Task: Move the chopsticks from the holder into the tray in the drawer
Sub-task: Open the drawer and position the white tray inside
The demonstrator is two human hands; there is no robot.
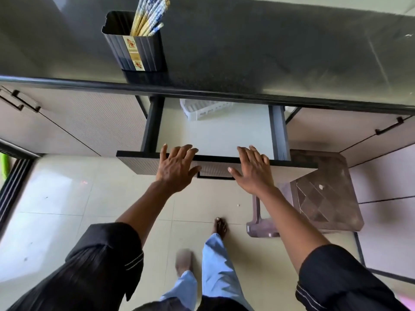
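Nearest the camera, two black sleeves and light blue trousers frame a tiled floor (67, 194), with a brown plastic stool (323, 194) standing at the right, just beside the drawer front. Both arms reach forward to the drawer (215, 135), which stands pulled out below the table edge. The left hand (176, 168) lies flat with fingers spread over the drawer's front rim, grasping nothing; the right hand (252, 170) does the same a little to the right, fingers splayed and empty, its thumb near the dark handle (215, 175) between the two hands. The drawer's pale floor is bare in front; at its back, partly hidden under the table, sits a white slotted tray (202, 110). Farther off, on the dark table (269, 52), a black ribbed holder (137, 49) stands upright near the edge, left of the drawer. The chopsticks (149, 15) are in it, bunched and leaning right.
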